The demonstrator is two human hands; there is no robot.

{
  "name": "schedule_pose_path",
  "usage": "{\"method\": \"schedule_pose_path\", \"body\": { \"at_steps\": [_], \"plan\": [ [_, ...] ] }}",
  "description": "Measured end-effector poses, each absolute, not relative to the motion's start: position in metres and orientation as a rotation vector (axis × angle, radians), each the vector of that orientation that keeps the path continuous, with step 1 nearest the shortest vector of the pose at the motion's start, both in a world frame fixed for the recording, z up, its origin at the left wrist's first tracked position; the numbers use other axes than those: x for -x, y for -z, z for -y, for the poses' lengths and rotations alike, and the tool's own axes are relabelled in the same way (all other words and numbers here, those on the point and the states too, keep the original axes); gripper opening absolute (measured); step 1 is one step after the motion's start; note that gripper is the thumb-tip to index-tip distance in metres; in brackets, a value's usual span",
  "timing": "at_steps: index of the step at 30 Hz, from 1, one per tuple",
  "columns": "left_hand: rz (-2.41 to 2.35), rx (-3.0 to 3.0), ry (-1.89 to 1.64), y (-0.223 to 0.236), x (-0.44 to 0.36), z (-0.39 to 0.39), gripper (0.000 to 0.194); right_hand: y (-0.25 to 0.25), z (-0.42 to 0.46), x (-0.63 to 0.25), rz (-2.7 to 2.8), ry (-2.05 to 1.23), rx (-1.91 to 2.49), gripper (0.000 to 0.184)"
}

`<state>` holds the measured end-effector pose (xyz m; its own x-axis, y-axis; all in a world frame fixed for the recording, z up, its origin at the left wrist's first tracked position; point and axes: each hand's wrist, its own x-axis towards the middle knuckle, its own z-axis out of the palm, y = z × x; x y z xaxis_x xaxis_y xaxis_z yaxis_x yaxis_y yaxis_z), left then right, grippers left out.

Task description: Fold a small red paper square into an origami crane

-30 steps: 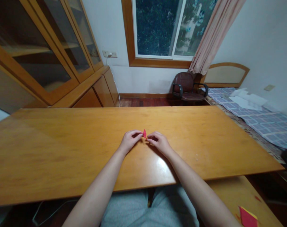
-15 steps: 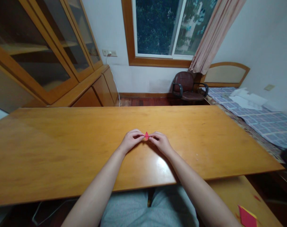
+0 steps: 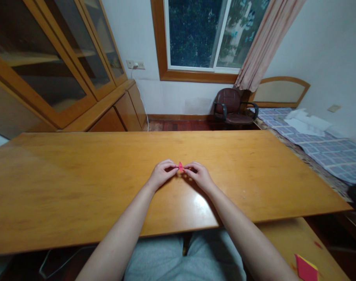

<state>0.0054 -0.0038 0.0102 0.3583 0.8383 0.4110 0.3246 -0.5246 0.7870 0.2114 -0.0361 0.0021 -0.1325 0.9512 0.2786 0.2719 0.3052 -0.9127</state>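
Between my two hands, just above the middle of the wooden table (image 3: 86, 187), is a small piece of folded red paper (image 3: 180, 167) with a pointed top. My left hand (image 3: 163, 172) pinches its left side between thumb and fingertips. From the other side my right hand (image 3: 199, 174) pinches its right edge in the same way. The fingertips cover both ends of the paper, so its full shape is hidden. Shadows of the hands fall on the tabletop below.
Red and yellow paper (image 3: 306, 268) lies on a lower wooden surface (image 3: 283, 238) at the bottom right. Beyond the table stand a brown armchair (image 3: 232, 106), a bed (image 3: 321, 144) and a glass-door cabinet (image 3: 72, 58). The table's near edge runs in front of my lap.
The folded red paper has shifted very slightly left and its middle looks a little more spread. Both hands keep their pinch and have barely moved.
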Motion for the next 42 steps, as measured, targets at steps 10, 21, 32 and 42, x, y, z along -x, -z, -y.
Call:
{"method": "schedule_pose_path", "body": {
  "at_steps": [10,21,32,42],
  "plan": [
    [-1.058,-2.117,-1.142,-0.0074,-0.0067,0.0020,0.014,-0.0056,0.0394,-0.2119,1.632,-0.805,1.106,0.013],
    [-0.998,-2.010,-1.021,-0.0090,-0.0047,0.0004,0.016,-0.0047,0.0383,-0.2099,1.684,-0.755,1.047,0.007],
    [-0.938,-1.915,-0.950,-0.0116,-0.0034,-0.0006,0.020,-0.0026,0.0378,-0.2123,1.671,-0.842,1.152,0.011],
    [-0.932,-1.947,-0.941,-0.0107,-0.0056,-0.0007,0.019,-0.0043,0.0367,-0.2119,1.690,-0.914,1.131,0.015]
  ]
}}
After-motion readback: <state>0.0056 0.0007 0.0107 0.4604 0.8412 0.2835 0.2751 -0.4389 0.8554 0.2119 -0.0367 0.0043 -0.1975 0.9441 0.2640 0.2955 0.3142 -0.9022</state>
